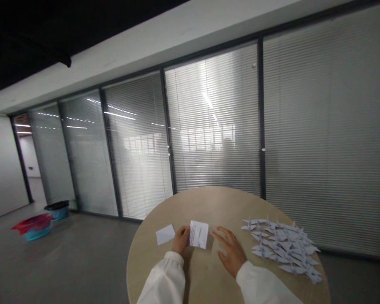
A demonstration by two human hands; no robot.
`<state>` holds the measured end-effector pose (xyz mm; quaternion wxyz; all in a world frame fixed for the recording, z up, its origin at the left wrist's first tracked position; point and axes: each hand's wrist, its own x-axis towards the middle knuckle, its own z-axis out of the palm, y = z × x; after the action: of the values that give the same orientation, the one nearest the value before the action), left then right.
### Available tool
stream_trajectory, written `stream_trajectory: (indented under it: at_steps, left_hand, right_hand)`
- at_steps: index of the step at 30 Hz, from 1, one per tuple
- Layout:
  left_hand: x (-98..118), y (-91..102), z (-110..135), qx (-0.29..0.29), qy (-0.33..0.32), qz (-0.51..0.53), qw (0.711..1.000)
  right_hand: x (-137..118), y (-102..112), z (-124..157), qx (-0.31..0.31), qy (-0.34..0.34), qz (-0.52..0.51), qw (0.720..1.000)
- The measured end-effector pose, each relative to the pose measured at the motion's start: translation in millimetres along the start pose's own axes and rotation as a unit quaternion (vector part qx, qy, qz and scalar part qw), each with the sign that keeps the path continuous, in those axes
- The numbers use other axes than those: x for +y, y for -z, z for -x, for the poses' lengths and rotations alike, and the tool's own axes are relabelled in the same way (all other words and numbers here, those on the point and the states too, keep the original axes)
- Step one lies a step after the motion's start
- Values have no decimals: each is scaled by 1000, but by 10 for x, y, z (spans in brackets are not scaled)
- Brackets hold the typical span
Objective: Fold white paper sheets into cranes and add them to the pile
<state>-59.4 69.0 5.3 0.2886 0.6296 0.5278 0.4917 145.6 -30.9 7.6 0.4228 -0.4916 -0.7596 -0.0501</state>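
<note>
Because only the left hand [181, 239] pinches the printed paper [199, 234], the right hand [231, 251] spread-fingered beside it, I fear it could slip askew.

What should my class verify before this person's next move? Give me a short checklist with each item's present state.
1. Left hand on the printed paper: ok, at its left edge.
2. Right hand free: ok, open, fingers spread, just right of that paper.
3. White paper within easy reach: ok, it seems, lying beside the left hand.
4. Folded papers apart from the right hand: ok, grouped on the table's right side.
5. Printed paper's layers aligned: cannot tell, too small.
</note>
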Motion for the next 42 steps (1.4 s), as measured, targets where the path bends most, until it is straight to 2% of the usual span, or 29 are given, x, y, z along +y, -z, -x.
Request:
stream_trajectory:
  at_steps: [5,7,12,18,23,27,31,33,36,40,42]
  left_hand:
    - [22,-315,69,-77,22,70,994]
    - [8,-364,85,-115,59,170,977]
    - [-14,-382,135,-129,89,227,961]
    - [98,-376,211,-156,135,301,931]
    - [116,-342,212,-171,120,309,928]
    - [134,-330,236,-205,75,289,932]
    - [246,-363,343,-267,29,211,940]
    - [320,-380,403,-293,37,202,934]
    - [399,-389,461,-298,38,213,930]
    - [397,-392,479,-354,23,208,912]
    - [373,-401,482,-361,9,197,911]
  right_hand:
    - [37,29,-18,-14,44,-1,999]
    - [50,40,-29,-9,55,-1,998]
    - [36,49,-48,-2,90,-18,996]
    - [43,26,-56,-19,121,-29,992]
    - [36,-8,-46,-35,129,-53,990]
    - [10,-38,-41,-29,86,-89,992]
    - [49,-92,-45,-14,16,-110,994]
    - [86,-117,-50,-4,-21,-107,994]
    - [123,-126,-63,16,-67,-109,992]
    - [129,-102,-77,33,-109,-125,986]
    - [134,-98,-77,34,-131,-133,982]
